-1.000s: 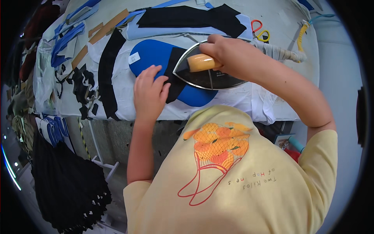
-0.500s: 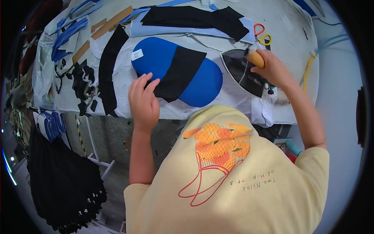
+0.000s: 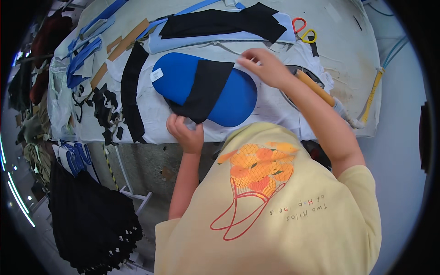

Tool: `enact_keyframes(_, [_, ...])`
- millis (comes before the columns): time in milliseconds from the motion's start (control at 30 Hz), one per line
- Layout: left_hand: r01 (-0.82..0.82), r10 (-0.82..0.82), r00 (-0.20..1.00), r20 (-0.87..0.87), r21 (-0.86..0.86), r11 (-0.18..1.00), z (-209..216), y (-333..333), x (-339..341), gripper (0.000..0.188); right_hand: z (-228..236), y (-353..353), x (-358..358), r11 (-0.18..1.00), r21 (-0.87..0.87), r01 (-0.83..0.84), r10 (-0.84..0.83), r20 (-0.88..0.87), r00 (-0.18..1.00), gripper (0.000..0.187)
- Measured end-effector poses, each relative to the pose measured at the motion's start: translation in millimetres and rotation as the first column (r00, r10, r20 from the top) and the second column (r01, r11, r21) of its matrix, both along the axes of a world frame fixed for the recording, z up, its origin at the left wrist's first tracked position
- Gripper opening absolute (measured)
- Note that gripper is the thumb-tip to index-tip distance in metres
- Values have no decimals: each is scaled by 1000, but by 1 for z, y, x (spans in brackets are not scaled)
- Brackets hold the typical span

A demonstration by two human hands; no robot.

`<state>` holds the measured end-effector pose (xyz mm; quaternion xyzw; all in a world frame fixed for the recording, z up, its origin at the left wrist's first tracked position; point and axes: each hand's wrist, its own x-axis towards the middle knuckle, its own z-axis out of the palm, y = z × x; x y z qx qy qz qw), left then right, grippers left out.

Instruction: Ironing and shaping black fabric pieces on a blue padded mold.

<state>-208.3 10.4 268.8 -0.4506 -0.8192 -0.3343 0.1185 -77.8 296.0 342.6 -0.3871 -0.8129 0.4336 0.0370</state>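
A black fabric piece (image 3: 204,87) lies slantwise across a blue oval pad (image 3: 236,103) on the white-covered table (image 3: 151,114). My left hand (image 3: 185,130) is curled at the table's near edge, pinching the near corner of the black piece. My right hand (image 3: 263,66) reaches over the pad, and its fingertips close on the piece's far right corner. An iron with a wooden handle (image 3: 314,87) rests on the table to the right, partly hidden under my right forearm, with neither hand on it.
A long curved black strip (image 3: 130,91) lies left of the pad. More black fabric (image 3: 220,23) on light blue pieces lies at the far side, with red-and-yellow scissors (image 3: 302,30) beside it. A yellow hose (image 3: 373,89) runs at the right. Dark garments (image 3: 91,220) hang below left.
My right hand set the iron down at the right and moved back to the black piece's far corner. My left hand slid from on top of the fabric to its near corner.
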Motion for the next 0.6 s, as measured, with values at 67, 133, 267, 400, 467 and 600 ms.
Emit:
enact_keyframes(67, [-21,21,1000,6,36,999,8,5,-6,41,-2,-7,-22,981,-193,-2,10,42,999,42])
enact_keyframes(133, [87,-89,995,-38,-53,995,24,5,-18,39,-15,-7,-31,962,-232,145,-170,-93,981,31])
enact_keyframes(267, [120,-152,970,-191,-169,978,59,2,-21,39,-4,13,-20,905,-333,264,-327,-152,933,21])
enact_keyframes(400, [139,-244,939,-244,-378,915,78,15,-15,42,-11,28,-10,853,-339,397,-470,-164,867,20])
enact_keyframes(467, [281,-281,960,20,-143,949,80,29,-12,41,-13,32,-8,820,-385,423,-506,-143,851,20])
enact_keyframes(600, [237,-207,943,261,-91,967,83,33,-5,32,-21,36,-1,776,-447,445,-542,-110,833,21])
